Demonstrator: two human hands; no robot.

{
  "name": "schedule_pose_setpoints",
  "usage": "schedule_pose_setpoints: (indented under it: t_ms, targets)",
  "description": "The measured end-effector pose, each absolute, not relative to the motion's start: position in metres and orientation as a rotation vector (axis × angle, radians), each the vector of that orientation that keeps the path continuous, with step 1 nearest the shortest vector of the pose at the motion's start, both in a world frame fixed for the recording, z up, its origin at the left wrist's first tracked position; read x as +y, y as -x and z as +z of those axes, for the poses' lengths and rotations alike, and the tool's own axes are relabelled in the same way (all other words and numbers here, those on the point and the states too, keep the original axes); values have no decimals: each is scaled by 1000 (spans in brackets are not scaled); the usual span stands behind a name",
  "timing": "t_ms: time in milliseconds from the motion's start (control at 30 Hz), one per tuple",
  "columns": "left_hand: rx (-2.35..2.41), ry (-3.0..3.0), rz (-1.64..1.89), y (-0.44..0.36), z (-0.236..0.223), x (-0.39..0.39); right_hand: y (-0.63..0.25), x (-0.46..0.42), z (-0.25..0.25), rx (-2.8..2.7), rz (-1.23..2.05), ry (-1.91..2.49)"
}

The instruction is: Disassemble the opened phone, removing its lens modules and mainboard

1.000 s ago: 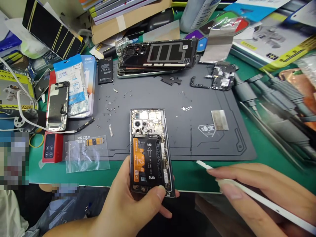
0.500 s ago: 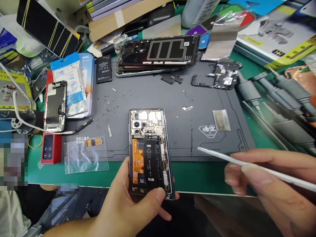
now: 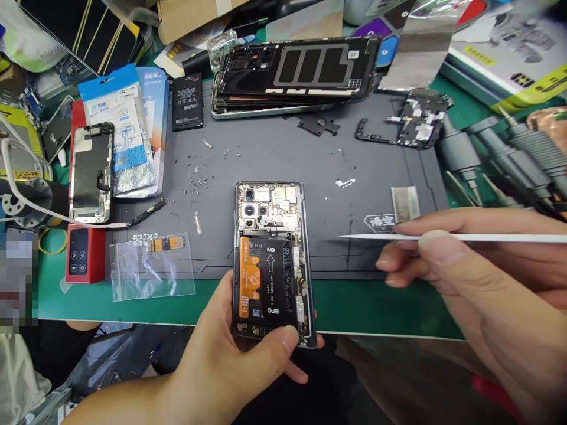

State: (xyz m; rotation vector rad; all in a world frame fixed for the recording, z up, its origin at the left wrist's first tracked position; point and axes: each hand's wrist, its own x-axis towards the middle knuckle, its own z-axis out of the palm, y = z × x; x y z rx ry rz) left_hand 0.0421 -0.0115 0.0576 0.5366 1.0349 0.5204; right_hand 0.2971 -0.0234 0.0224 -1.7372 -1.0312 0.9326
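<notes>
My left hand [image 3: 241, 369] grips the lower end of an opened phone [image 3: 271, 260], back cover off, with camera modules at the top and a black-and-orange battery showing. Its thumb rests on the phone's bottom right corner. The phone lies over the near edge of a dark grey work mat [image 3: 283, 159]. My right hand [image 3: 478, 283] pinches a thin white pry stick [image 3: 398, 237]. The stick lies almost level, its tip pointing left about a hand's width right of the phone.
On the mat lie several tiny screws [image 3: 197, 183], a small metal bracket [image 3: 345, 183], a circuit board [image 3: 419, 121] and stacked phone back covers [image 3: 301, 74]. At the left are a phone screen [image 3: 91, 171], a red box [image 3: 84, 254] and a clear bag with a flex cable [image 3: 153, 268].
My right hand has lifted and swung the white stick from a slanted pose near the table edge to nearly level, higher over the mat. The view shifted slightly; my left hand keeps its hold.
</notes>
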Motion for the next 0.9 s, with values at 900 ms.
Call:
schedule_pose_setpoints:
  t_ms: [900]
  targets:
    - [1006,-404,481,-19,46,-36,-292,29,29,-988,1178,1640]
